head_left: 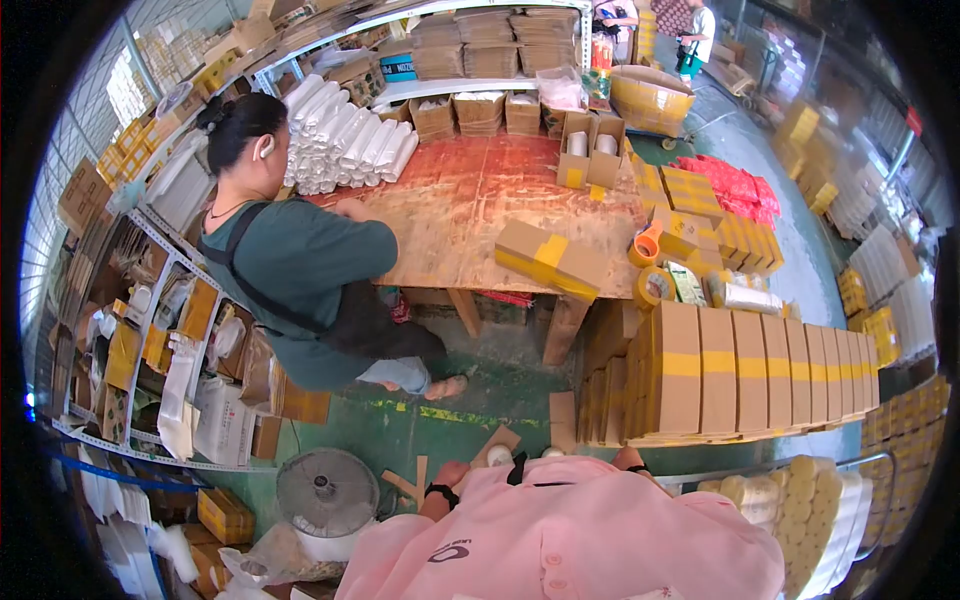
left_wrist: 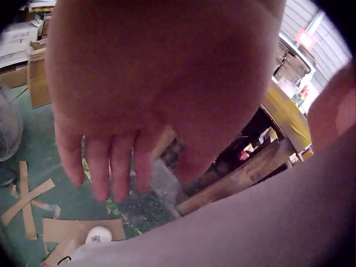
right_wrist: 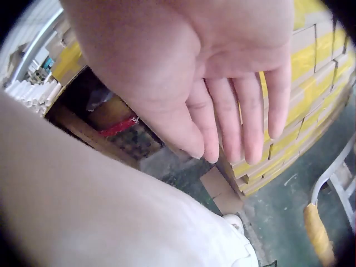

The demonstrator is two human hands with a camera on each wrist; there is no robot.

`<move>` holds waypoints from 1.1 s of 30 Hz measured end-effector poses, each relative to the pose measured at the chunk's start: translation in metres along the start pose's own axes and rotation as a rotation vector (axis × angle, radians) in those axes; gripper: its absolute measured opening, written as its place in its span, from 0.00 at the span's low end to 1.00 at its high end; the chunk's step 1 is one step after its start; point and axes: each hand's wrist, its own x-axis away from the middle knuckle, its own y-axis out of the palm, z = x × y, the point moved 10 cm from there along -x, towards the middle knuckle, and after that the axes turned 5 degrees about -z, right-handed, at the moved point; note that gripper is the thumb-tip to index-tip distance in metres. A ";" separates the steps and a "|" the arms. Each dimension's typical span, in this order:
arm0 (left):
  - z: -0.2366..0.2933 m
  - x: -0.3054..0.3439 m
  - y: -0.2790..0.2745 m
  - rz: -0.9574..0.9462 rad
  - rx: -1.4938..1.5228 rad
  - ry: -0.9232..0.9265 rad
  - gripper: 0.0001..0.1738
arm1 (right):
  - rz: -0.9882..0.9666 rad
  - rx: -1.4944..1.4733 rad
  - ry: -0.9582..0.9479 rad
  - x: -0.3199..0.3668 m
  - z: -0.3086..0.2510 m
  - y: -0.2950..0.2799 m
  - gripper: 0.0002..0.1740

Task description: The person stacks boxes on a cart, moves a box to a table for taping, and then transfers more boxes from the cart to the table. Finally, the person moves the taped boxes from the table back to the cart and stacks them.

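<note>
Both hands hang low at the wearer's sides. The left hand (head_left: 452,474), seen near the bottom of the head view, has its fingers loosely extended downward in the left wrist view (left_wrist: 161,83) and holds nothing. The right hand (head_left: 630,460) shows only partly past the pink shirt (head_left: 560,530); in the right wrist view (right_wrist: 206,72) its palm faces the camera, fingers relaxed and extended, holding nothing. Ahead stands a wooden table (head_left: 450,220) with a long taped carton (head_left: 548,260) lying near its front edge. Tape rolls (head_left: 654,287) lie at its right.
Rows of taped cartons (head_left: 680,370) stand at the right. Another person (head_left: 300,240) stands at the table's left side, near white rolled packs (head_left: 350,140). A fan (head_left: 326,490) and cardboard strips (head_left: 405,485) are at the lower left. A metal-framed cart (head_left: 880,460) is at the lower right.
</note>
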 end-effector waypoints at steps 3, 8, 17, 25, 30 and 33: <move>0.003 0.010 -0.005 0.056 0.045 0.053 0.21 | -0.067 0.211 -0.136 -0.005 -0.013 0.009 0.16; 0.006 0.021 -0.007 0.102 0.031 0.032 0.20 | -0.030 0.146 -0.082 -0.010 -0.005 0.010 0.15; -0.005 0.008 0.001 0.107 -0.135 0.163 0.20 | 0.029 -0.118 -0.059 -0.016 -0.006 0.004 0.16; 0.002 0.038 -0.013 0.119 0.047 0.005 0.18 | 0.046 -0.261 -0.020 -0.009 -0.007 -0.006 0.16; -0.004 0.030 -0.014 0.107 0.050 -0.027 0.18 | 0.017 -0.185 -0.068 -0.007 -0.018 -0.013 0.17; 0.001 0.038 -0.016 0.111 0.088 -0.049 0.17 | -0.027 -0.234 -0.005 -0.008 -0.014 -0.012 0.17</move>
